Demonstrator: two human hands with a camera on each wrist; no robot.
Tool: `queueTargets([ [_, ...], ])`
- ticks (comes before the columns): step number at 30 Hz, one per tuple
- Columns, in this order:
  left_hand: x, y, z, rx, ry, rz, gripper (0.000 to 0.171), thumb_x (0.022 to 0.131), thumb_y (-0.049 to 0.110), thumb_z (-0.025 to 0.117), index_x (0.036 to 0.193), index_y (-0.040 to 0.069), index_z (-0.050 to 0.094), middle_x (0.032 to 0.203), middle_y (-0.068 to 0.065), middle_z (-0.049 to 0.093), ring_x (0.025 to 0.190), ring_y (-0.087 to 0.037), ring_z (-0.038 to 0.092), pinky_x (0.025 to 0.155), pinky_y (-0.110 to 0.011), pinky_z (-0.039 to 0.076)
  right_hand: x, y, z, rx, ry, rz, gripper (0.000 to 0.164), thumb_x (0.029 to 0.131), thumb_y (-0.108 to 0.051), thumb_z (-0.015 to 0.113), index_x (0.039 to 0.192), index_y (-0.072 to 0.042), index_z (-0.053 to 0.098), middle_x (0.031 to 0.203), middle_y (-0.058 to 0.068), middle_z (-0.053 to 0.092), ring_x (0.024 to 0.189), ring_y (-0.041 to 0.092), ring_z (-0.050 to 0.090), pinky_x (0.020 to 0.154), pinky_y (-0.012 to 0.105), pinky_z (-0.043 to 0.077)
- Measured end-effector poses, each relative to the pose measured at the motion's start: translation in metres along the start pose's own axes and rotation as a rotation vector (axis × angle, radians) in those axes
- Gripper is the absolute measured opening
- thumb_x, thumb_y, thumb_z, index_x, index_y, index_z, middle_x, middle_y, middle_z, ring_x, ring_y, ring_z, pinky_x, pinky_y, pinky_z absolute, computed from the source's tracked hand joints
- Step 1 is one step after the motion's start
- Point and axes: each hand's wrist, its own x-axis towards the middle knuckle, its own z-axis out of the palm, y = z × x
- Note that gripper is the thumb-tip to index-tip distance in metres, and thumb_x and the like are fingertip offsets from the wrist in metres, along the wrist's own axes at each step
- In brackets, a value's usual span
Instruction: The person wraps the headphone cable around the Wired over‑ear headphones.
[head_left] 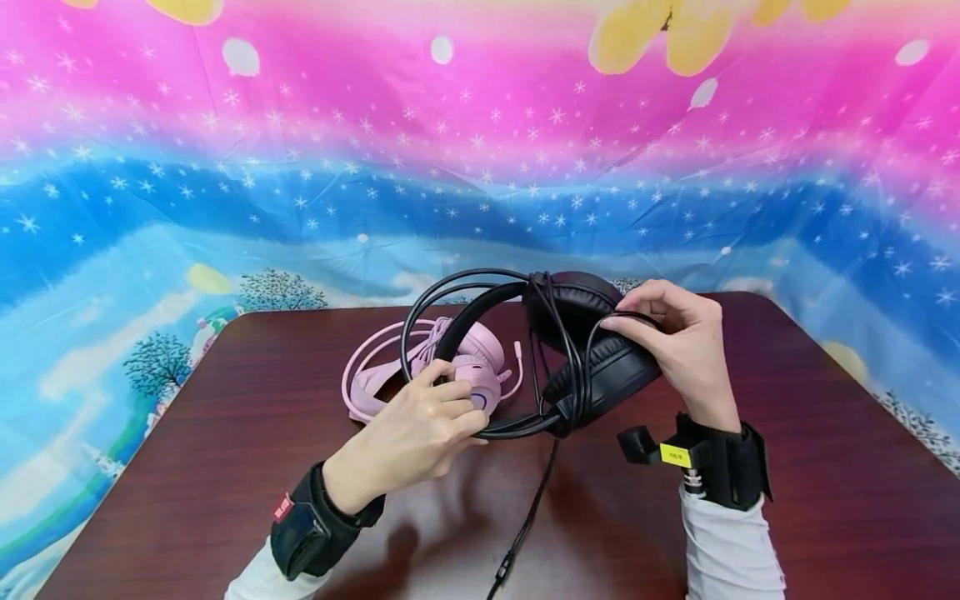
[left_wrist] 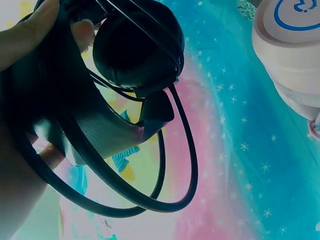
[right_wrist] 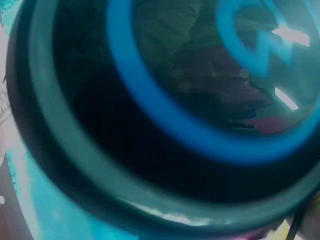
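Black over-ear headphones [head_left: 611, 379] are held up over the table, their cable wound round both ear cups. My left hand [head_left: 416, 425] grips the padded headband, and its thumb shows against the band in the left wrist view. At the ear cups, my right hand [head_left: 682, 346] pinches a loop of the black cable [head_left: 588, 342] between thumb and fingers. A length of cable [head_left: 528, 517] hangs toward the table's near edge. Filling the right wrist view is the glossy outer face of an ear cup [right_wrist: 150, 165] with a blue ring.
A pink headset [head_left: 483, 346] with a microphone boom lies on the dark red-brown table [head_left: 247, 433], just behind the black headphones and partly covered by them. A printed cloth [head_left: 480, 183] in pink and blue hangs behind and around the table.
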Motion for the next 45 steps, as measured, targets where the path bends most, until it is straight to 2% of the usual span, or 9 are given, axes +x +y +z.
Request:
queueTargets([
  [5,-0.001,-0.001,-0.003,-0.007,-0.010,-0.019,0.024,0.077,0.013,0.069,0.068,0.010,0.047,0.056,0.003,0.044,0.065,-0.015,0.046,0.079,-0.037,0.040,0.005,0.007,-0.004,-0.011,0.010,0.027,0.014,0.083,0.013,0.063,0.095,0.013,0.069,0.090,0.009,0.069,0.083,0.018,0.062,0.070,0.021,0.047],
  [12,-0.001,-0.006,-0.002,-0.040,-0.013,-0.047,0.030,0.073,0.012,0.078,0.070,0.010,0.048,0.057,0.004,0.044,0.065,-0.014,0.044,0.079,-0.037,0.039,0.007,0.020,-0.006,-0.029,0.200,0.059,0.011,0.081,0.006,0.070,0.089,0.012,0.068,0.070,0.006,0.065,0.053,0.011,0.051,0.051,0.019,0.036],
  [23,0.002,-0.006,-0.001,-0.097,0.038,0.019,0.028,0.075,0.015,0.076,0.070,0.011,0.049,0.060,0.006,0.045,0.064,-0.012,0.045,0.079,-0.036,0.040,0.020,0.039,-0.033,-0.109,0.224,0.141,0.011,0.083,0.000,0.070,0.087,0.010,0.070,0.067,0.001,0.065,0.052,0.013,0.047,0.049,0.021,0.034],
  [27,0.003,-0.003,-0.002,-0.099,0.042,0.037,0.027,0.075,0.015,0.075,0.071,0.011,0.049,0.061,0.005,0.046,0.063,-0.012,0.046,0.081,-0.035,0.040,0.036,0.038,-0.037,-0.344,0.123,0.219,0.014,0.085,-0.009,0.070,0.083,0.005,0.074,0.063,-0.006,0.064,0.049,0.010,0.047,0.048,0.021,0.035],
  [30,0.004,-0.002,-0.004,-0.106,0.035,0.035,0.026,0.074,0.016,0.077,0.072,0.011,0.051,0.061,0.005,0.046,0.063,-0.012,0.046,0.082,-0.035,0.040,0.045,0.033,-0.049,-0.411,-0.116,0.328,0.014,0.085,-0.001,0.066,0.086,-0.010,0.077,0.062,-0.007,0.060,0.052,0.009,0.048,0.052,0.022,0.037],
  [33,0.004,-0.002,-0.006,-0.130,0.024,0.022,0.025,0.074,0.016,0.078,0.073,0.012,0.054,0.063,0.005,0.046,0.064,-0.012,0.046,0.082,-0.035,0.040,0.048,0.030,-0.071,-0.239,-0.382,0.361,0.039,0.081,0.014,0.054,0.095,-0.016,0.074,0.067,-0.005,0.057,0.062,0.009,0.051,0.059,0.023,0.041],
  [39,0.004,0.000,-0.008,-0.161,0.029,0.026,0.022,0.077,0.015,0.076,0.076,0.011,0.054,0.063,0.004,0.045,0.064,-0.011,0.046,0.082,-0.035,0.040,0.044,0.050,-0.102,0.723,-0.635,0.136,0.034,0.088,0.022,0.038,0.119,0.021,0.052,0.102,0.021,0.064,0.096,0.025,0.055,0.085,0.027,0.041],
  [42,0.005,0.000,-0.009,-0.163,0.043,0.034,0.021,0.077,0.013,0.075,0.077,0.010,0.054,0.063,0.003,0.043,0.063,-0.011,0.045,0.081,-0.035,0.040,0.043,0.056,-0.094,0.887,-0.463,0.105,0.025,0.091,0.018,0.042,0.112,0.024,0.054,0.102,0.027,0.064,0.091,0.028,0.057,0.084,0.028,0.042],
  [45,0.007,0.000,-0.009,-0.168,0.050,0.043,0.021,0.077,0.010,0.074,0.077,0.010,0.053,0.062,0.003,0.042,0.063,-0.011,0.044,0.081,-0.034,0.040,0.045,0.056,-0.082,0.720,-0.217,0.174,0.019,0.091,0.011,0.051,0.101,0.015,0.066,0.086,0.019,0.066,0.071,0.019,0.055,0.065,0.021,0.042],
])
